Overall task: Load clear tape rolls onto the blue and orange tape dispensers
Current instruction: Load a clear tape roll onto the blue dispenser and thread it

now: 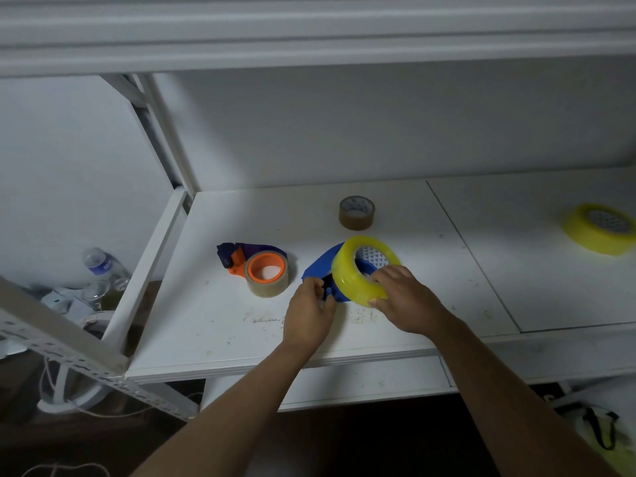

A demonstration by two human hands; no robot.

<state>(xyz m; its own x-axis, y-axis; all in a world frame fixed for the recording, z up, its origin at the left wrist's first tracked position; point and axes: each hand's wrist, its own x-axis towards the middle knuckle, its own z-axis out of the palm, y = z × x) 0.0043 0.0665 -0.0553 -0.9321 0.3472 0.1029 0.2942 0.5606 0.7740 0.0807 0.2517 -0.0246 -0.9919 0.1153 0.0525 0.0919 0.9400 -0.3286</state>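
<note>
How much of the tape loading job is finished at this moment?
The orange dispenser already carries a roll. In hand: the right hand fits a yellowish roll on the blue dispenser, which the left hand holds. It is tilted, not yet seated; seating it remains.

White desk (241, 332); left of it, beyond the edge, a plastic water bottle (99, 263) beside a perforated metal shelf frame (69, 346).

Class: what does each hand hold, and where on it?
Left hand grips the blue dispenser at its near end. Right hand holds the yellow roll by its rim.
</note>
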